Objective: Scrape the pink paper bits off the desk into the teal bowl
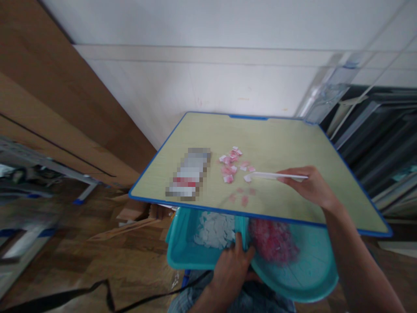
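The right hand point(308, 184) pinches a slim white stick-like tool point(269, 175). Left of that grip, small pink-and-white flakes point(229, 170) lie near its tip; below-left, the left hand point(233, 261) touches a teal rectangular plastic tray point(187, 254).

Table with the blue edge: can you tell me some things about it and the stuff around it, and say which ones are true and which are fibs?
1. The right hand holds a thin white stick. True.
2. The left hand is flat on the table. False: the left hand is below the table, down by the teal containers.
3. Little pink-and-white pieces lie on the table. True.
4. The red heap shares a tub with the white pieces. False: the red heap is in the rounded tray, and the white pieces are in the boxy tub.
5. The white pieces are in a teal tub. True.
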The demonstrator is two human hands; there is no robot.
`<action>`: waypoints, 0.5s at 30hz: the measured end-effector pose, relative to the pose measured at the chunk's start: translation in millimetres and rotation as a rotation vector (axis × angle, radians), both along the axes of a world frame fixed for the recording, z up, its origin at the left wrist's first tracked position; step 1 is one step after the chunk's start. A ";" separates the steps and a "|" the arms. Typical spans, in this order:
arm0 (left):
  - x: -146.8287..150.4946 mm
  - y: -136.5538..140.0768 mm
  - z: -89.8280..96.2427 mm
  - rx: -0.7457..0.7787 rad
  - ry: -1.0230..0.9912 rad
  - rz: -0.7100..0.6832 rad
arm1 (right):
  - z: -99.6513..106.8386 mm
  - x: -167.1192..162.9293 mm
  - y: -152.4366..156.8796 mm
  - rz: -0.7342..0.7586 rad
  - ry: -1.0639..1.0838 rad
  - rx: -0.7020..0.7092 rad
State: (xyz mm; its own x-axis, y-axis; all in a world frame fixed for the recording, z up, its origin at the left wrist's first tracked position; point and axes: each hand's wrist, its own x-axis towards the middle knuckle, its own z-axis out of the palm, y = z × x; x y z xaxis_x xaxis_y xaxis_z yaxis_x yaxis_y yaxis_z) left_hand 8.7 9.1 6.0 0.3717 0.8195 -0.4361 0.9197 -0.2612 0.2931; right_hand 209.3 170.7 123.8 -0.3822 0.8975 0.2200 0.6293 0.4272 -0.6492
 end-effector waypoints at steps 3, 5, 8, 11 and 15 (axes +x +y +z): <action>0.2 -0.2 -0.7 0.014 0.006 -0.003 | -2.0 -1.3 -0.5 -0.037 0.010 0.010; 0.3 -0.4 -1.6 0.019 0.002 -0.001 | -3.7 -1.3 0.1 -0.060 0.023 0.024; 0.3 -0.8 -2.6 0.019 0.007 0.004 | -5.9 0.7 1.5 -0.096 0.062 0.041; 0.4 -0.8 -2.4 0.031 0.006 0.005 | -5.3 3.1 1.8 -0.110 0.075 0.041; 0.5 -0.6 -1.2 0.041 0.006 0.004 | 0.3 2.3 1.5 -0.028 0.047 0.025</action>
State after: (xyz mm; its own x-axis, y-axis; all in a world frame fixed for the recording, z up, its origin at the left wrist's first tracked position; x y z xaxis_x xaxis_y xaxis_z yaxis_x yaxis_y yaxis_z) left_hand 9.1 8.5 4.8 0.3661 0.8381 -0.4045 0.9224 -0.2692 0.2771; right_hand 211.6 172.2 124.2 -0.3457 0.9018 0.2594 0.6107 0.4261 -0.6674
